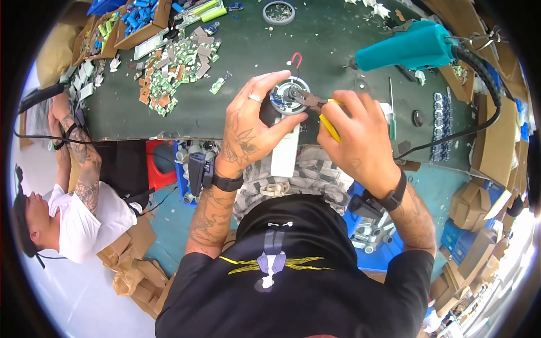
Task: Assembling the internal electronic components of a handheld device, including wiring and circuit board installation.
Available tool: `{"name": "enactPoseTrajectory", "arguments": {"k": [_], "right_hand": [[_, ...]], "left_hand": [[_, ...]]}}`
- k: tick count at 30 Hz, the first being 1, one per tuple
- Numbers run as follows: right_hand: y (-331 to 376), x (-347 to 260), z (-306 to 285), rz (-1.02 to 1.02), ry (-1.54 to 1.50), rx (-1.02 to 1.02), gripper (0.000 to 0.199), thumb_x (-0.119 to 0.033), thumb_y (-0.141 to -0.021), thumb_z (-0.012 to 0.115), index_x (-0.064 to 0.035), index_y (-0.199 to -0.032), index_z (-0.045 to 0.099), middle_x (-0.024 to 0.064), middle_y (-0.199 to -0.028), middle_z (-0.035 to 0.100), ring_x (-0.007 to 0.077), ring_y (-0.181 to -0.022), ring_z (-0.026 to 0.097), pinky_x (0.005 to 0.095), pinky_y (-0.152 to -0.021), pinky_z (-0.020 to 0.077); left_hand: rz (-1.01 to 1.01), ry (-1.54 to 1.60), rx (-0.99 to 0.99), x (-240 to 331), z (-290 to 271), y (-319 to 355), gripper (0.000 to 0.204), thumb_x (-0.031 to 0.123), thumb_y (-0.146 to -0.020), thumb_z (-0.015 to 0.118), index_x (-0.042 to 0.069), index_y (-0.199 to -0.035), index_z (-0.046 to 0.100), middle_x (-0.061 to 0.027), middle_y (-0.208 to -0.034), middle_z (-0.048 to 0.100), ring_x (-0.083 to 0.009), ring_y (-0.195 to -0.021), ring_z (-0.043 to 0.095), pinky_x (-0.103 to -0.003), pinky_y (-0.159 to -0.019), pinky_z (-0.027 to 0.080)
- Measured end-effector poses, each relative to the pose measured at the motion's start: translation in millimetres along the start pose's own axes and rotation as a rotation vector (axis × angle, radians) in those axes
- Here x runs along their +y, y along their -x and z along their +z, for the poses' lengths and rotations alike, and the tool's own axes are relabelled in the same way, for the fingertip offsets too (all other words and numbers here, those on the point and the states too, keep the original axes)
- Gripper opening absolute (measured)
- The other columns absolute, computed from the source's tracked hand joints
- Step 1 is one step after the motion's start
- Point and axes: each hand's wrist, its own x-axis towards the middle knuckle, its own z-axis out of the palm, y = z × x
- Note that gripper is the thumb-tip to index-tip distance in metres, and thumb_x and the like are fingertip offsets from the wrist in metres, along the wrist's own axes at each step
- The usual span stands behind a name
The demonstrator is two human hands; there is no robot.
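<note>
At the near edge of the dark green bench, the left hand (248, 127) clasped a round grey metal part (288, 96) atop a white plastic body (285, 151). The right hand (355, 138) squeezed yellow-handled pliers (315, 104), jaws apparently biting its hub. Smooth metal could let them slip toward the fingers.
</note>
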Motion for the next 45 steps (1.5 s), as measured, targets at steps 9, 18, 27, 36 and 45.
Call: {"name": "enactPoseTrajectory", "arguments": {"k": [9, 18, 27, 36, 45], "right_hand": [[2, 6, -6, 0.090, -0.121, 0.098, 0.025, -0.007, -0.084, 0.081, -0.0075, -0.105, 0.067, 0.0103, -0.117, 0.067, 0.0352, -0.102, 0.064, 0.0478, -0.085, 0.0519], [24, 10, -16, 0.287, -0.321, 0.100, 0.021, -0.004, -0.089, 0.079, -0.0020, -0.106, 0.066, 0.0143, -0.110, 0.070, 0.0364, -0.098, 0.067, 0.0452, -0.085, 0.0538], [37, 1, -33, 0.506, -0.640, -0.038, 0.020, -0.007, -0.093, 0.077, 0.0004, -0.106, 0.064, 0.0167, -0.114, 0.071, 0.0315, -0.094, 0.068, 0.0392, -0.084, 0.0547], [46, 0, -29, 0.480, -0.621, -0.049, 0.021, -0.007, -0.093, 0.077, 0.0011, -0.108, 0.064, 0.0181, -0.115, 0.071, 0.0325, -0.093, 0.067, 0.0398, -0.084, 0.0548], [37, 2, -21, 0.363, -0.356, 0.057, 0.023, -0.003, -0.089, 0.080, 0.0003, -0.107, 0.067, 0.0182, -0.115, 0.070, 0.0392, -0.101, 0.069, 0.0449, -0.088, 0.0565]], "left_hand": [[0.025, -0.063, 0.021, 2, 1, -1, 0.075, 0.012, -0.078, 0.098, 0.007, -0.146, 0.066, -0.0146, -0.138, 0.074, -0.0308, -0.123, 0.074, -0.040, -0.107, 0.058], [0.029, -0.079, 0.025, 1, 3, -1, 0.078, 0.013, -0.079, 0.097, 0.007, -0.150, 0.065, -0.0154, -0.140, 0.074, -0.0313, -0.125, 0.073, -0.041, -0.110, 0.057], [-0.036, -0.034, 0.006, 2, 2, 2, 0.078, 0.023, -0.080, 0.098, 0.009, -0.148, 0.064, -0.0148, -0.140, 0.072, -0.0374, -0.129, 0.068, -0.047, -0.112, 0.055], [0.021, -0.049, 0.028, 2, 1, 2, 0.078, 0.017, -0.078, 0.099, 0.009, -0.147, 0.064, -0.0150, -0.139, 0.072, -0.0347, -0.126, 0.070, -0.044, -0.109, 0.056], [0.057, -0.056, 0.064, -1, 1, 2, 0.078, 0.013, -0.076, 0.099, 0.008, -0.146, 0.065, -0.0164, -0.140, 0.073, -0.0333, -0.127, 0.072, -0.042, -0.110, 0.057]]}}
